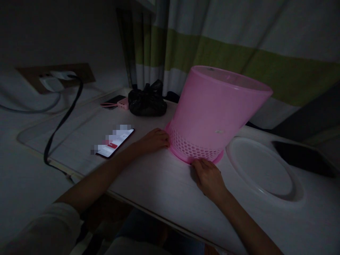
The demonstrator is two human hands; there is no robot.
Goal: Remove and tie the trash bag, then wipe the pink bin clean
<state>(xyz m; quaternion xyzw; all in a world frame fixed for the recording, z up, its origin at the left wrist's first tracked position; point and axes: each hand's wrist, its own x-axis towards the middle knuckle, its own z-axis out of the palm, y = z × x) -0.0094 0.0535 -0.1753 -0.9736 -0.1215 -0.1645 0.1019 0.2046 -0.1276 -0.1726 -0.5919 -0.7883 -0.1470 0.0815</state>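
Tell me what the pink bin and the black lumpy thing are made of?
The pink bin looks like smooth, slightly see-through plastic, with moulded mesh holes near its rim. The black bag seems to be thin, shiny plastic film, crinkled and knotted at its top.

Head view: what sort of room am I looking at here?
Probably a dim bedroom or dorm room. A striped curtain hangs behind a light desk, a lit phone lies there, and chargers sit in a wall socket. Both hands touch the rim of an upturned pink basket.
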